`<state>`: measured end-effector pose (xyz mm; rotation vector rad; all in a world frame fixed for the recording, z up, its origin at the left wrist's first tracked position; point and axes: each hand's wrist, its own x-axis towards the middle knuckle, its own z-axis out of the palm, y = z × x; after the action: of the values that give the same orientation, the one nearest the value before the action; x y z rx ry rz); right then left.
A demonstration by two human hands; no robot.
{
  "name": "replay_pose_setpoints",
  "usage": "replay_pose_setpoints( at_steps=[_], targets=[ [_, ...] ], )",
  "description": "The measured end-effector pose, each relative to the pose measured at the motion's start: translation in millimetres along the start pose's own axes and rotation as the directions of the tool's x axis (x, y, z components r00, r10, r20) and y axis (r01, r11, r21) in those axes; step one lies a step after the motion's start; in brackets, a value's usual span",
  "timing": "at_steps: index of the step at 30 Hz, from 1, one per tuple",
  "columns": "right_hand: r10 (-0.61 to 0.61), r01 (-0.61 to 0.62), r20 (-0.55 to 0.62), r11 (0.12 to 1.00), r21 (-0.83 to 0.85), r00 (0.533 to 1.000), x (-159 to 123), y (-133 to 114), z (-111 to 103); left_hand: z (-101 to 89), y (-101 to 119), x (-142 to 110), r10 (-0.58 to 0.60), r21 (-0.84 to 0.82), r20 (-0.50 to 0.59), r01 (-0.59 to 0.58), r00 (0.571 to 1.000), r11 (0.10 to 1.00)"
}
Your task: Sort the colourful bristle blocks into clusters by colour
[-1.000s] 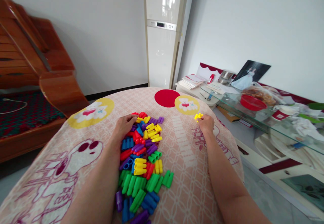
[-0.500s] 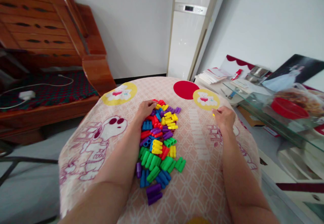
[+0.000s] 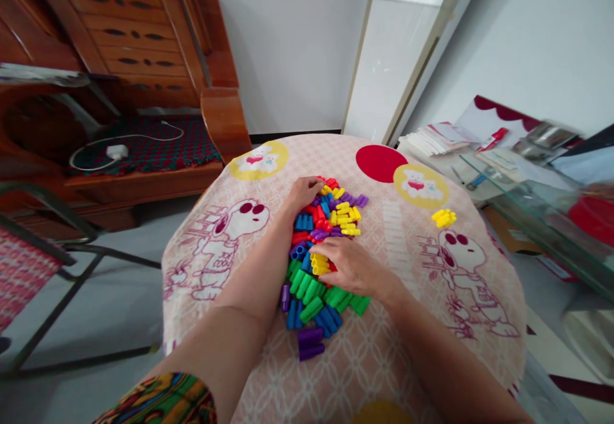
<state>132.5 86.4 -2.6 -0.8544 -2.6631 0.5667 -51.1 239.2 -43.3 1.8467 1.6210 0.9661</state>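
A pile of plastic building blocks in red, yellow, blue, green and purple lies on the tablecloth (image 3: 384, 360); each block looks like short tubes joined side by side. My right hand (image 3: 355, 267) reaches over the pile's middle, thumb and fingers closed on a yellow block (image 3: 318, 264) with its round openings showing. At the pile's far left edge rests my left hand (image 3: 303, 195), its fingers curled against the blocks and their tips partly hidden. Green blocks (image 3: 307, 286) lie just below my right hand. Apart on the right sits a yellow block group (image 3: 444, 218).
A wooden bench (image 3: 220, 123) stands behind the table on the left, with a white charger (image 3: 117, 152) on its seat. A folding chair (image 3: 43, 270) is at the left. To the right is a glass shelf (image 3: 522, 213) near papers (image 3: 436, 139).
My right hand has moved from the table's right side back to the pile and onto a yellow block. Yellow pieces lie where it was. The view has shifted left; my left hand stays at the pile.
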Motion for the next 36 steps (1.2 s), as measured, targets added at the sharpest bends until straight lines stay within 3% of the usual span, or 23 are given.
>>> replay_pose_setpoints(
  at_steps=[5, 7, 9, 11, 14, 18, 23, 26, 29, 33, 36],
  targets=[
    [0.035, -0.033, -0.007, 0.99, 0.139, 0.999, -4, 12, -19, -0.9, 1, 0, -0.012, -0.036, 0.021, 0.013, 1.0, 0.999],
    [0.102, -0.071, -0.151, 0.977, 0.2, 0.983, -5, 24, -25, -1.3, 2, 0, -0.014, -0.037, 0.016, 0.015, 1.0, 0.999],
    [0.158, -0.095, -0.342, 0.977, 0.192, 0.926, -5, 41, -23, -1.6, 2, -1, -0.011, -0.034, 0.009, 0.012, 1.0, 0.999],
    [0.166, -0.108, -0.456, 0.983, 0.151, 0.874, -3, 63, -15, -1.9, 3, -1, -0.01, -0.033, 0.013, 0.011, 1.0, 0.999],
    [0.18, -0.123, -0.428, 0.98, 0.157, 0.886, 2, 89, 1, -2.0, 3, -1, -0.007, -0.029, 0.011, 0.007, 1.0, 1.0],
    [0.25, -0.173, -0.366, 0.957, 0.232, 0.896, 5, 96, 4, -1.8, 3, 0, 0.003, -0.004, 0.0, -0.003, 1.0, 1.0],
    [0.449, -0.31, -0.353, 0.869, 0.385, 0.821, -7, 91, -12, -1.2, 2, 1, -0.003, -0.001, 0.01, 0.003, 1.0, 1.0],
    [0.455, -0.282, -0.44, 0.87, 0.405, 0.774, -11, 94, -16, -0.3, 0, 1, -0.005, -0.017, 0.014, 0.005, 1.0, 1.0],
    [0.322, -0.179, -0.474, 0.929, 0.323, 0.82, -8, 93, -11, 1.2, -2, 2, -0.005, -0.029, 0.011, 0.005, 1.0, 1.0],
    [0.087, -0.03, -0.382, 0.988, 0.152, 0.92, 2, 89, 5, 3.0, -4, 4, -0.018, -0.042, 0.013, 0.019, 1.0, 0.999],
    [0.087, -0.07, -0.39, 0.996, 0.059, 0.917, 3, 96, 14, 3.2, -4, 4, -0.023, -0.041, 0.008, 0.023, 1.0, 0.999]
  ],
)
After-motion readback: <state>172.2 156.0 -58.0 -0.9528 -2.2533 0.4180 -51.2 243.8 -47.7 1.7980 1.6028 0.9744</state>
